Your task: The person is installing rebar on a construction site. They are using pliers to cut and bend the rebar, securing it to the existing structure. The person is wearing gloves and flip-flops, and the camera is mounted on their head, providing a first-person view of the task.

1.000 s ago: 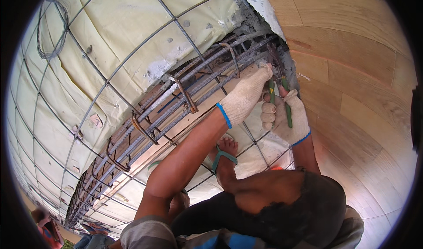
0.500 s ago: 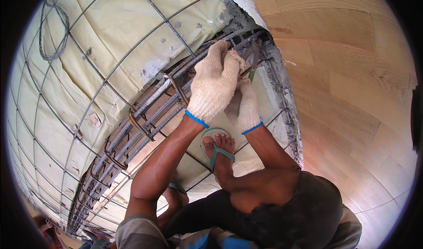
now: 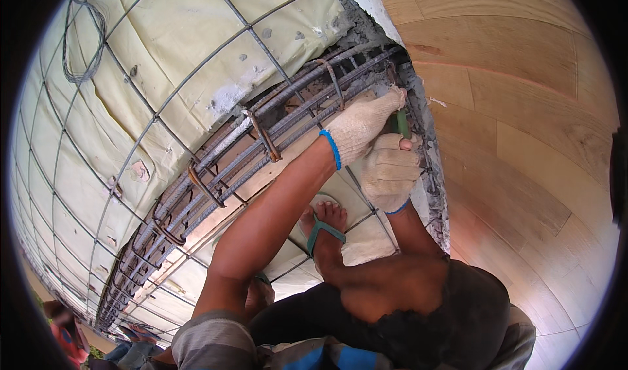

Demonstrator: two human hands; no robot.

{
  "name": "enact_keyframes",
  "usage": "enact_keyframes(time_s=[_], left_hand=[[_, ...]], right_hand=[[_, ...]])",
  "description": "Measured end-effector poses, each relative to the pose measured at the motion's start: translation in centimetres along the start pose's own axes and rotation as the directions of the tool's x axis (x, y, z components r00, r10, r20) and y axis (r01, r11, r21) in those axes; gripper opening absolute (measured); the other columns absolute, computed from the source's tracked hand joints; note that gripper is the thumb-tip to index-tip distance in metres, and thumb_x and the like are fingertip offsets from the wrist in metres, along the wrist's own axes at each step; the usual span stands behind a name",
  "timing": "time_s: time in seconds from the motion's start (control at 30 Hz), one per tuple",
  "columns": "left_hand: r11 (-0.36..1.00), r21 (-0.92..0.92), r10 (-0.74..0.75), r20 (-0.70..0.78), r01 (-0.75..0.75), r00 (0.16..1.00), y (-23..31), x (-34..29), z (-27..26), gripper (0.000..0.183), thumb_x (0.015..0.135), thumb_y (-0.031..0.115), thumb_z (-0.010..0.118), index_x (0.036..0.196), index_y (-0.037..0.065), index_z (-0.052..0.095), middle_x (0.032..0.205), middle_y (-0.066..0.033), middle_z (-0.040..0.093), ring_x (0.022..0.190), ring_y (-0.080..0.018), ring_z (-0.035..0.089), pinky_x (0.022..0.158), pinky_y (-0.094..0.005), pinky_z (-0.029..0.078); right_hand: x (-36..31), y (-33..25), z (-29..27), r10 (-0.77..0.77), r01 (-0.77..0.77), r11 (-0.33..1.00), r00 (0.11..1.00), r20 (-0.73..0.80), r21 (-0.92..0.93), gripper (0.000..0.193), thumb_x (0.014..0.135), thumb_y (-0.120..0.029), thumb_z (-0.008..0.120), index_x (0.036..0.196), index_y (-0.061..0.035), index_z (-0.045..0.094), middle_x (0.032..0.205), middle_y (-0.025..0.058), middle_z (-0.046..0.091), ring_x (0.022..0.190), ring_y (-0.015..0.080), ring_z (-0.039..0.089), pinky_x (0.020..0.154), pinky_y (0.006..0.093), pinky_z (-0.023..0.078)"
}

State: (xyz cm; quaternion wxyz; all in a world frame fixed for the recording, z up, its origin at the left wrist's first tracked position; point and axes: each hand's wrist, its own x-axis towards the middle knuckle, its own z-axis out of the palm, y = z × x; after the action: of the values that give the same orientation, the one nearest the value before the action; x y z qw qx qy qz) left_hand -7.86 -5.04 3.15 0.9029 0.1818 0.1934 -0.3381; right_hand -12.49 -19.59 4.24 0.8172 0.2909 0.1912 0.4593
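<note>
My right hand (image 3: 391,172), in a cream knit glove with a blue cuff, is closed around pincers with a green handle (image 3: 403,124). The jaws of the pincers are mostly hidden. My left hand (image 3: 364,123), gloved the same way, reaches across just beyond it, with its fingers curled together beside the tool. What those fingers hold, if anything, is hidden. Both hands are at the right end of a trench of ribbed steel bars (image 3: 307,111). A rusty stirrup (image 3: 332,82) loops over the bars left of my left hand.
Wire mesh (image 3: 157,118) lies over pale yellow sheeting (image 3: 190,62) on the left. A coil of thin wire (image 3: 84,43) rests at upper left. Curved wood panels (image 3: 504,134) run along the right, beside a rough concrete edge (image 3: 428,154). My sandalled foot (image 3: 325,226) stands on the mesh.
My left hand has moved right, off the bars and stirrup, to the trench end. My right hand has shifted right and slightly nearer with the pincers, whose jaws showed before.
</note>
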Motion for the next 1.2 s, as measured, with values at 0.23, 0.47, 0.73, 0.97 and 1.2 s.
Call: enact_keyframes(time_s=[0.23, 0.47, 0.73, 0.97, 1.2], left_hand=[[0.731, 0.682, 0.175, -0.229, 0.030, 0.958, 0.8, 0.0, 0.3, 0.054, 0.103, 0.051, 0.063, 0.110, -0.002, 0.069, 0.087, -0.0114, 0.074, 0.068, -0.0162, 0.067, 0.060, -0.0310, 0.054], [0.745, 0.666, 0.199, -0.278, 0.039, 0.940, 1.2, -1.8, 1.4, 0.055, 0.105, 0.050, 0.058, 0.107, -0.004, 0.068, 0.082, -0.0107, 0.072, 0.063, -0.0130, 0.064, 0.061, -0.0322, 0.054], [0.861, 0.508, 0.117, -0.153, -0.023, 0.981, 3.1, -3.7, 0.1, 0.042, 0.109, 0.037, 0.053, 0.110, -0.003, 0.067, 0.083, -0.0091, 0.071, 0.061, -0.0134, 0.061, 0.056, -0.0332, 0.049], [0.936, 0.346, 0.129, -0.163, -0.065, 0.978, 1.5, -2.1, -0.6, 0.037, 0.110, 0.028, 0.054, 0.120, -0.005, 0.066, 0.108, -0.0143, 0.077, 0.081, -0.0205, 0.073, 0.071, -0.0354, 0.061], [0.968, 0.220, 0.161, -0.159, -0.124, 0.974, 0.5, -1.2, -1.4, 0.037, 0.111, 0.027, 0.054, 0.126, -0.004, 0.064, 0.113, -0.0133, 0.077, 0.089, -0.0182, 0.074, 0.075, -0.0328, 0.060]], right_hand=[[-0.6, 2.7, 5.6, -0.732, -0.214, 0.355, 0.542, -0.413, -0.910, 0.068, 0.105, -0.068, 0.057, 0.142, -0.0114, 0.059, 0.125, 0.0071, 0.066, 0.102, 0.0224, 0.070, 0.082, 0.0415, 0.059], [-1.2, 1.3, 3.1, -0.565, -0.064, 0.459, 0.748, -0.347, -0.886, 0.044, 0.111, -0.047, 0.058, 0.142, -0.0162, 0.058, 0.117, 0.0041, 0.064, 0.095, 0.0190, 0.064, 0.079, 0.0399, 0.055], [0.4, 2.0, 3.5, -0.560, -0.086, 0.405, 0.764, -0.321, -0.910, 0.034, 0.114, -0.039, 0.055, 0.141, -0.0186, 0.059, 0.115, 0.0034, 0.067, 0.100, 0.0179, 0.066, 0.078, 0.0359, 0.055], [-2.0, -0.1, 5.6, -0.655, -0.333, 0.199, 0.654, -0.378, -0.922, 0.052, 0.114, -0.031, 0.056, 0.156, -0.0033, 0.046, 0.137, 0.0112, 0.067, 0.115, 0.0193, 0.069, 0.090, 0.0402, 0.060], [-0.2, 1.0, 7.2, -0.603, -0.265, 0.275, 0.701, -0.381, -0.924, 0.056, 0.114, -0.026, 0.055, 0.161, -0.0003, 0.040, 0.151, 0.0186, 0.059, 0.135, 0.0332, 0.064, 0.111, 0.0495, 0.055]])
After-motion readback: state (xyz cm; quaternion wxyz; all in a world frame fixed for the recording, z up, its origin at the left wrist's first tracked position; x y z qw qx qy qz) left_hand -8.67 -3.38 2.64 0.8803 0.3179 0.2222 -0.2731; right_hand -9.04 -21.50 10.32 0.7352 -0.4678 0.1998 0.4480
